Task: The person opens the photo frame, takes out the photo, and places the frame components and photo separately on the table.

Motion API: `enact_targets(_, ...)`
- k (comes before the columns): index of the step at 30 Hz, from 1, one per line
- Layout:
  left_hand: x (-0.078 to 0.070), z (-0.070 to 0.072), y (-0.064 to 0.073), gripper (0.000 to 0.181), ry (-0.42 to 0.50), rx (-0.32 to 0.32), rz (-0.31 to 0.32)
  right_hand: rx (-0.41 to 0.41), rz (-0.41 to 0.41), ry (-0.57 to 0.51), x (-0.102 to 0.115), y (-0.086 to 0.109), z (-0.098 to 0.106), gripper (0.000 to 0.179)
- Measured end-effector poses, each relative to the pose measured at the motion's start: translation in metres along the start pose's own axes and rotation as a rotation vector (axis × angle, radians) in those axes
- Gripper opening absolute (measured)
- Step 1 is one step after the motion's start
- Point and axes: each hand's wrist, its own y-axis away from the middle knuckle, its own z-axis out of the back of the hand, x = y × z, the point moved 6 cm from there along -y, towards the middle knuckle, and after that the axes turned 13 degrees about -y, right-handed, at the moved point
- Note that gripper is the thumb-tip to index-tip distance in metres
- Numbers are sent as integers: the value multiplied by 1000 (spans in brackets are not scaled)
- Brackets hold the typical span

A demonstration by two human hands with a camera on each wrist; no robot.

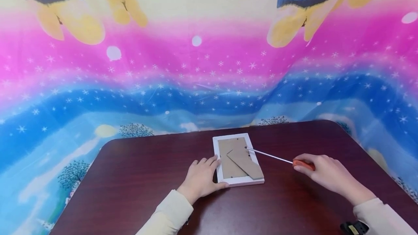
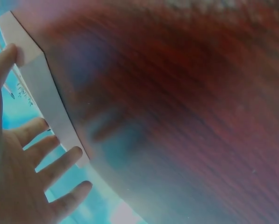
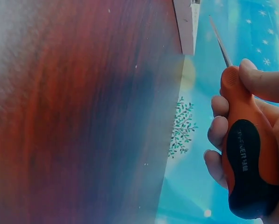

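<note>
A white picture frame (image 1: 237, 181) lies back side up on the dark table, its brown backing board (image 1: 233, 144) and angled stand leg (image 1: 245, 164) showing. My left hand (image 1: 201, 177) rests against it, thumb at the near edge and fingers spread along the left side; in the left wrist view the fingers (image 2: 60, 165) are fairly straight. My right hand (image 1: 330, 171) grips an orange and black screwdriver (image 3: 244, 140) by its handle. The long shaft (image 1: 271, 155) points left over the frame's right edge, its tip right at a small dark tab on the backing.
Small dark tabs sit along the backing's edges. The reddish-brown table (image 1: 137, 184) has rounded far corners. Behind it hangs a colourful cloth (image 1: 196, 64) with snowflakes and cartoon figures. A black band (image 1: 354, 227) shows at my right wrist.
</note>
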Motion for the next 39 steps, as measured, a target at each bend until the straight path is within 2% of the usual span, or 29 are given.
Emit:
enact_targets(7,-5,1,4,87,-23,-15,52,-36,-7,-1,1,7,0,33)
enact_targets(15,-16,3,0,90,-66,-50,110,-69,-29,-19,3,11,-3,33)
enact_targets(21,-20,6,-4,88,-119,-79,73,-70,-67,-46,0,13,-9,38)
enact_targets(25,-10,9,-9,75,-76,-92,31,-78,-84,-63,-3,16,-12,40)
enact_targets(29,9,7,-16,62,26,-114,-27,-96,-88,-74,-3,19,-15,39)
enact_targets(32,24,0,-20,63,102,-97,-59,-97,-80,-85,-2,19,-18,38)
enact_targets(35,37,-8,-23,67,142,-72,-65,-99,-72,-84,-1,19,-19,36)
enact_targets(39,44,-13,-28,69,175,-70,-79,-121,-63,-78,0,18,-19,35)
